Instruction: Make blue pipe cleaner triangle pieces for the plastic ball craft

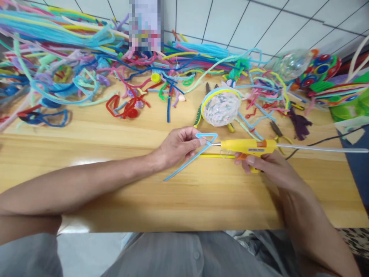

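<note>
Blue pipe cleaner point(184, 164): bent into a triangular loop at one end, held over the surface point(161, 209).
Left hand point(180, 144): closed in a pinch on the blue pipe cleaner beside its loop.
Glue gun point(245, 145): nozzle pointed at the loop's crossing.
Right hand point(269, 163): wrapped around the glue gun's handle.
Yellow strip point(215, 156): seen between both hands.
Coloured pipe cleaners point(63, 30): heaped by the wall point(198, 17).

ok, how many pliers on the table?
2 visible. The green-handled pliers lie partly hidden by the pale rounded piece; the yellow-handled pliers lie farther right, just beyond the glue gun in the right hand. Others may be hidden.
</note>
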`<state>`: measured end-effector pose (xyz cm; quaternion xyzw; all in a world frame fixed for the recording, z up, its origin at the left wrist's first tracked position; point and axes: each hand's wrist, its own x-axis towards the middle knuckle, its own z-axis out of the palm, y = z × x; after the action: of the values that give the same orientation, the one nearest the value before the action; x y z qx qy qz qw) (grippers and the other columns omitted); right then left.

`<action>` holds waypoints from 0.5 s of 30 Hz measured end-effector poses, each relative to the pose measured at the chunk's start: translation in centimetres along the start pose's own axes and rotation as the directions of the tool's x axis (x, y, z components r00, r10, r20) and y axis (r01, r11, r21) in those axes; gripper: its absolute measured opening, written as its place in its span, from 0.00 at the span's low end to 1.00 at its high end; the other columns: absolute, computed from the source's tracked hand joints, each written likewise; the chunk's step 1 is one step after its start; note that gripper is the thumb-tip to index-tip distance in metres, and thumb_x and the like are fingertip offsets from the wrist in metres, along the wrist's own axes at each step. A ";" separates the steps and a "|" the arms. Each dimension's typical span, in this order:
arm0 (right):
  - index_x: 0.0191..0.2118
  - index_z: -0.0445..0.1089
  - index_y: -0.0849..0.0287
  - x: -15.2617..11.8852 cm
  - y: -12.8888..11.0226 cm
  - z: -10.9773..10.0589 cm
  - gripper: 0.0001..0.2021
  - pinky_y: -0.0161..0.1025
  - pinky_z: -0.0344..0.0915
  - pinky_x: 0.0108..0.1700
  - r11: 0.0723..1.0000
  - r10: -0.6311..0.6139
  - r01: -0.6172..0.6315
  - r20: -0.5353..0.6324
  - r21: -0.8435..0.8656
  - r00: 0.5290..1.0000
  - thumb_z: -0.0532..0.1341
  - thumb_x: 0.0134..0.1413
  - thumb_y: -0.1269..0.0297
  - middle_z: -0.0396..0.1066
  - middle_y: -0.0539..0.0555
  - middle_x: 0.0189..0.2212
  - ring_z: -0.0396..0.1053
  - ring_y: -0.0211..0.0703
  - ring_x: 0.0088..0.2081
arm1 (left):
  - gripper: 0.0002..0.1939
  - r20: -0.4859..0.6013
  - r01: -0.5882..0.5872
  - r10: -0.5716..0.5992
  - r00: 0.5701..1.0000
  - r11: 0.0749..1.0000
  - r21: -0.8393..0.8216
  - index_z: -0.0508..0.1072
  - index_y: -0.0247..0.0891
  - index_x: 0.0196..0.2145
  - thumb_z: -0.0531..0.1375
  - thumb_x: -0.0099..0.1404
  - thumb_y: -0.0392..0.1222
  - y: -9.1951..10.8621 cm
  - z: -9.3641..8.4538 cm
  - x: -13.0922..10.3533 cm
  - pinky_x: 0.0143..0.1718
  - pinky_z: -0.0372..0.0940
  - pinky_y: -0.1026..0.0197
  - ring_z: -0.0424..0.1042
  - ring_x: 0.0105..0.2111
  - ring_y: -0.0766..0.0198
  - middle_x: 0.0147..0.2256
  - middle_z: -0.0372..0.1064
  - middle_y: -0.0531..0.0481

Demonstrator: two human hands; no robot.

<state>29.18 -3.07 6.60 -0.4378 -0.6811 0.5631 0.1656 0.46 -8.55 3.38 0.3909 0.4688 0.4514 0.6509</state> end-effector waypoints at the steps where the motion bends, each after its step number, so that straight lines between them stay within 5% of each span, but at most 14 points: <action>1: 0.36 0.79 0.54 0.0 0.0 0.0 0.20 0.41 0.65 0.29 1.000 0.004 -0.004 -0.001 -0.002 1.000 0.69 0.57 0.41 0.75 0.51 0.25 0.67 0.42 0.24 | 0.17 0.000 0.001 -0.001 1.000 1.000 -0.001 0.72 0.36 0.31 0.72 0.59 0.49 0.0 0.0 0.0 0.19 0.57 0.69 0.61 0.18 0.74 0.20 0.64 0.59; 15: 0.35 0.82 0.53 -0.4 0.3 0.1 0.22 0.38 0.67 0.26 0.997 0.053 -0.055 -0.033 -0.062 0.998 0.70 0.54 0.37 0.77 0.53 0.27 0.68 0.42 0.26 | 0.16 -0.031 0.030 -0.030 0.999 1.000 0.005 0.72 0.36 0.30 0.72 0.60 0.48 0.1 0.2 -0.1 0.19 0.55 0.69 0.60 0.17 0.73 0.18 0.65 0.59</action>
<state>29.47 -3.41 6.38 -0.4698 -0.6838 0.5386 0.1470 0.59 -8.63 3.54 0.3785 0.4859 0.4462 0.6493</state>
